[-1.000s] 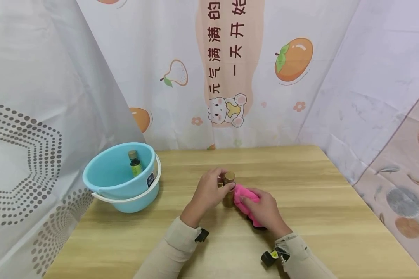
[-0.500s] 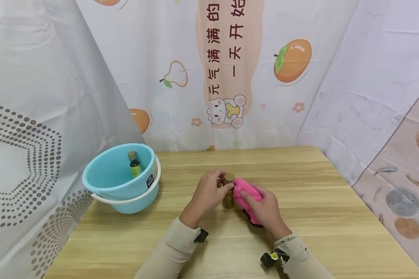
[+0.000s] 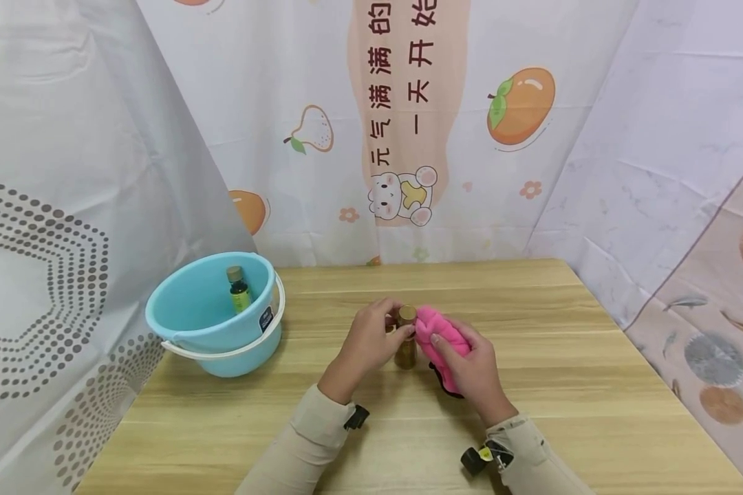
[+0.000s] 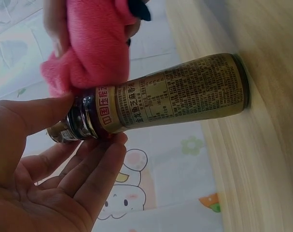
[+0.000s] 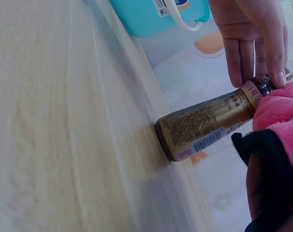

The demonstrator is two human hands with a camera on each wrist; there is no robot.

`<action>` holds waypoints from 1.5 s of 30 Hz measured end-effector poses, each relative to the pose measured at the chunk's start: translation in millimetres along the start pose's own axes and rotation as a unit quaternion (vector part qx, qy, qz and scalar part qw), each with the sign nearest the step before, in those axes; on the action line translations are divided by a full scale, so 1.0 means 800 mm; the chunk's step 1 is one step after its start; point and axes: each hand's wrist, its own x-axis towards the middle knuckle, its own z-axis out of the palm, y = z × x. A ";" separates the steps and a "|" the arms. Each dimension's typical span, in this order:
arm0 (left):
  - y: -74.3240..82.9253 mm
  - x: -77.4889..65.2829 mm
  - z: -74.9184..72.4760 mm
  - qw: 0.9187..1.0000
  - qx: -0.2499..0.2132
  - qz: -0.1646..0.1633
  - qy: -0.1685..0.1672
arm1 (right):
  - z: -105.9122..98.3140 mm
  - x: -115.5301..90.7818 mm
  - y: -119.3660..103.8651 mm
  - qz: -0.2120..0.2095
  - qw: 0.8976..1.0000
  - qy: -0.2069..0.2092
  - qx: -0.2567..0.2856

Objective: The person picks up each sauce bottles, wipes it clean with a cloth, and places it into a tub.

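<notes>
A sesame oil bottle (image 3: pixel 405 354) with a gold cap and a gold label (image 4: pixel 199 89) stands upright on the wooden table. My left hand (image 3: pixel 373 335) grips it by the neck, thumb on one side and fingers on the other. Bunched in my right hand (image 3: pixel 474 372) is a pink plush cloth (image 3: pixel 435 328) with a dark edging. In the left wrist view the cloth (image 4: pixel 98 46) lies against the bottle's neck and shoulder, hiding part of it. The right wrist view shows the bottle's base (image 5: pixel 164 142) at the table surface.
At the table's left stands a light blue bucket (image 3: pixel 223 366) with a white handle (image 3: pixel 278 316). Inside it leans a small dark bottle (image 3: pixel 239 292) with a green label. Printed curtains (image 3: pixel 322 206) hang behind the table (image 3: pixel 532 309) and at both sides.
My right hand and the pink cloth have shifted slightly up beside the bottle, toward its cap. The left hand and the bottle stay nearly where they were.
</notes>
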 end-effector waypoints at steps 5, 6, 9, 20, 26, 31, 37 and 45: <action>-0.001 -0.001 0.000 1.000 -0.003 -0.002 0.005 | 0.000 0.002 0.001 -0.002 0.999 -0.020 -0.045; -0.001 -0.001 0.000 1.000 -0.004 -0.002 0.005 | 0.000 0.002 0.001 -0.005 0.998 -0.021 -0.055; -0.002 -0.001 0.000 1.000 -0.007 0.000 0.008 | 0.000 0.002 -0.002 -0.011 0.997 -0.024 -0.073; -0.003 -0.001 0.000 1.000 -0.021 -0.017 0.007 | 0.000 0.001 0.003 0.068 0.987 -0.059 -0.134; -0.001 0.000 0.000 0.999 -0.027 -0.023 0.001 | -0.001 0.002 0.006 0.081 0.981 -0.075 -0.162; -0.001 0.001 0.001 1.000 -0.018 -0.016 0.004 | -0.002 0.002 0.011 0.093 0.973 -0.086 -0.194; -0.001 0.001 0.003 1.000 -0.010 -0.017 0.000 | -0.002 0.000 0.012 0.108 0.967 -0.089 -0.214; -0.001 0.001 0.005 1.000 -0.018 -0.015 0.009 | -0.001 0.000 0.015 0.105 0.967 -0.078 -0.217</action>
